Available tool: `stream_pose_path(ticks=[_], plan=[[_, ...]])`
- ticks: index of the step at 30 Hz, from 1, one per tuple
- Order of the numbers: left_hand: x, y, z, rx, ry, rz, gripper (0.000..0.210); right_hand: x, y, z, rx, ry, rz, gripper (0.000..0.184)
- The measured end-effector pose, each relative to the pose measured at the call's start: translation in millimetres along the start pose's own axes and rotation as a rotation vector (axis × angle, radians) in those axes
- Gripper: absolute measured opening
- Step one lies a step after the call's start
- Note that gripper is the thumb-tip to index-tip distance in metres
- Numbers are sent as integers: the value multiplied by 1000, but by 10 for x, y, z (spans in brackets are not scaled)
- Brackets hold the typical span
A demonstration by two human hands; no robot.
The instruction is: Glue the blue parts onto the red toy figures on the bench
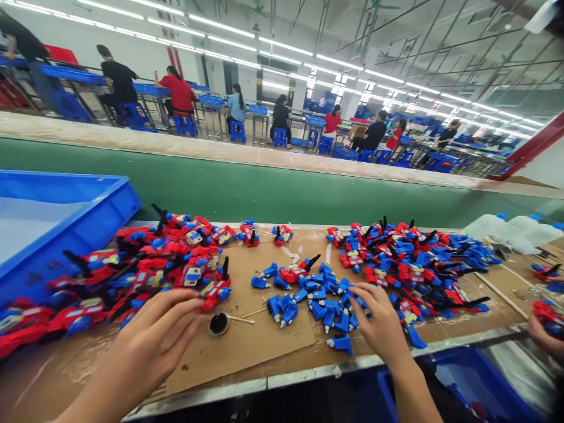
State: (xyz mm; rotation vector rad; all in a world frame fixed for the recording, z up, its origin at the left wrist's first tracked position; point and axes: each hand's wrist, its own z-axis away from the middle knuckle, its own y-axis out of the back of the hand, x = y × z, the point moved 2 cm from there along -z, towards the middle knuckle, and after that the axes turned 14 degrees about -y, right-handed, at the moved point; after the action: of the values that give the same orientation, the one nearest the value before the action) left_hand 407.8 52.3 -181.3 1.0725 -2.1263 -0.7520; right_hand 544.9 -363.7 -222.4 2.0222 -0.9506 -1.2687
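My left hand [161, 332] is over the cardboard with its fingers stretched and the thumb apart. Its fingertips reach a red-and-blue toy robot body [215, 292] at the edge of the left pile. At the right side of a cluster of small blue toy parts [319, 296], my right hand [378, 320] curls its thumb and index finger around one blue part, partly hidden by the fingers. Between my hands stand a small round pot of black paint [218, 324] and a cotton swab [242, 319]. One red toy body [294, 272] lies just behind the blue parts.
Piles of toy robot bodies [150, 276] lie left and right [409, 270]. A blue tray [101, 205] stands at far left, a green conveyor belt [264, 188] behind. White containers [506, 229] are at back right. Another person's hand [541, 335] holds a toy at the right edge.
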Motion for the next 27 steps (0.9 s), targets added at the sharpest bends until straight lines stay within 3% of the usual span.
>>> stream_pose_path(ticks=[3,6,9,11,14,18,21,23,25,27], plan=[[-6,3,-234,-52,-134,-74,19,-337,-428,-587,-293,31,137,36],[-68,11,-273,-109,-135,-110,20,-397,-655,-1116,-452,-4,172,46],[-108,-38,-359,-208,-87,-54,25,-428,-749,-1312,-570,30,105,55],[-112,-146,-555,-327,-55,58,27,-474,-772,-1311,-616,51,51,43],[-98,-427,-1020,-431,-14,360,23,-571,-750,-1272,-564,43,-8,18],[-25,-911,-1552,-363,149,611,28,-796,-532,-1145,-256,6,-84,20],[120,-1142,-1642,-301,310,759,58,-1121,-254,-896,94,85,-242,18],[238,-1140,-1569,-281,357,979,67,-1387,-110,-719,205,176,-394,10],[347,-1020,-1438,-270,413,1392,73,-1645,-44,-615,92,232,-566,13],[436,-828,-1289,-257,505,1810,86,-1860,-31,-591,-152,283,-749,16]])
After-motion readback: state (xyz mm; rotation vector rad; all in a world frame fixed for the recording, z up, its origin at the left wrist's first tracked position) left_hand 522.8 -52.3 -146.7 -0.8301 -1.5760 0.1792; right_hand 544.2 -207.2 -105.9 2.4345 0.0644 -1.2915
